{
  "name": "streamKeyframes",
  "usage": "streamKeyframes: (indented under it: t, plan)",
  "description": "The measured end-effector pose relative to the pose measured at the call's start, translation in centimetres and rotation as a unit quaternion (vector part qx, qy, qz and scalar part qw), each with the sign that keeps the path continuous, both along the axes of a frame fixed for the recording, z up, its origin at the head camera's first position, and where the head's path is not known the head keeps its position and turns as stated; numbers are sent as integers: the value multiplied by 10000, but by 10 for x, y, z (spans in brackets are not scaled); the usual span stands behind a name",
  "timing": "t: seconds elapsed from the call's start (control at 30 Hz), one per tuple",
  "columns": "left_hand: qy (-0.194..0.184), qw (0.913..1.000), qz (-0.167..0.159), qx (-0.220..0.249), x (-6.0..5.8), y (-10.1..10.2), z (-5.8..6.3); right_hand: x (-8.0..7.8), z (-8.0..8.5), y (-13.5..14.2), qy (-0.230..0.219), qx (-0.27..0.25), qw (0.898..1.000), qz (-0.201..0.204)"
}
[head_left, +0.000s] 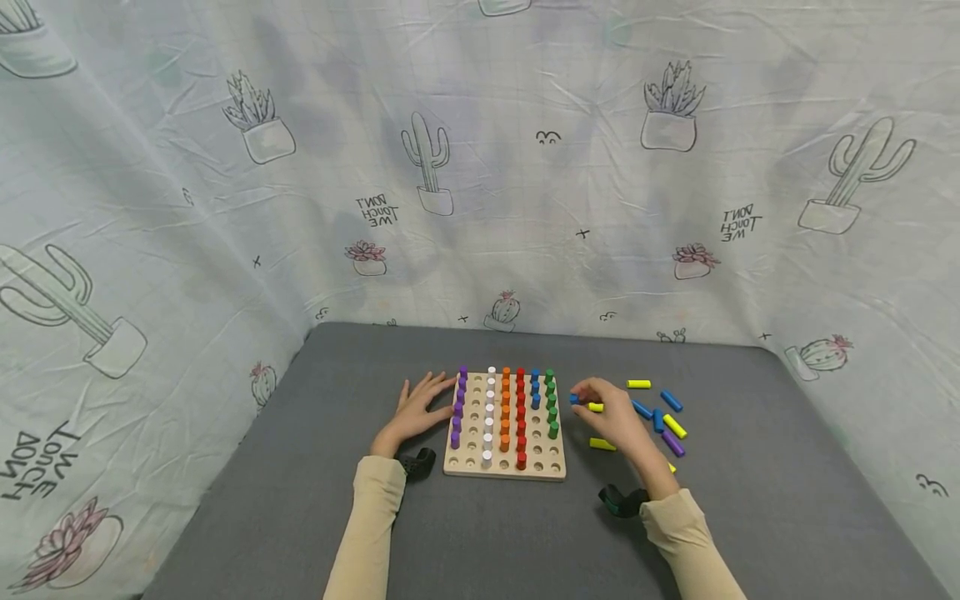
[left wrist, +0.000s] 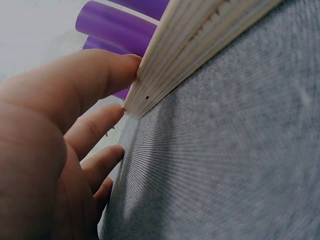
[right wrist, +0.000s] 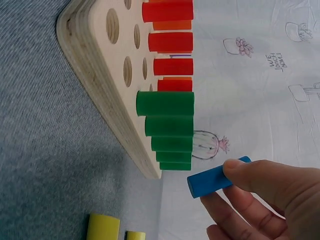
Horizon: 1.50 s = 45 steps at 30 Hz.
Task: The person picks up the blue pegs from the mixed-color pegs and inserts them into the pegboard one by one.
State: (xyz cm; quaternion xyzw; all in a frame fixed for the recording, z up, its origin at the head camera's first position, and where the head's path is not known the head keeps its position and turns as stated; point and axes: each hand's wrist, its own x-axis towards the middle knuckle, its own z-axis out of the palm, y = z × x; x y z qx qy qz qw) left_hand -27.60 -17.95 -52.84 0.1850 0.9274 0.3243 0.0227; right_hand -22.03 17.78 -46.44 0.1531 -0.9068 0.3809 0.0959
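Observation:
A wooden pegboard (head_left: 504, 475) lies on the grey table, with columns of purple, white, orange, red, blue and green pegs standing in its holes. My left hand (head_left: 416, 410) rests at the board's left side, its fingers extended; in the left wrist view the thumb and a fingertip touch the plywood edge (left wrist: 165, 65) beside the purple pegs (left wrist: 117, 22). Just right of the board, my right hand (head_left: 609, 414) pinches a blue peg (right wrist: 212, 181) between thumb and fingers, off the table. Green pegs (right wrist: 167, 103) stand in the board's column nearest that hand.
Loose pegs lie right of the board around the right hand: several yellow ones (head_left: 639, 384), some blue (head_left: 671, 401) and a purple one (head_left: 672, 443). A cactus-print curtain (head_left: 480, 167) hangs behind the table. Each wrist wears a black camera (head_left: 624, 502).

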Motion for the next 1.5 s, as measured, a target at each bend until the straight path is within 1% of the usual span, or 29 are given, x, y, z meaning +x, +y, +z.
streamKeyframes:
  t: [0.17,0.43,0.77,1.23,1.5]
  plan:
    - [-22,10000,-52,19,1,0,-1,0,0,-3,21,-130,9999,74]
    - [-53,10000,-8,20,1,-1,-3,-4,-2,-9,-35,-345,9993,118]
    - [14,10000,-49,46,3,-1,-2,-5,0,-17,-32,-368,9992,130]
    - [7,10000,24,37,2,0,0,-4,0,-26,67,-515,9983,270]
    - [52,10000,-33,48,2,-1,0,-6,-5,-32,-92,-540,9980,313]
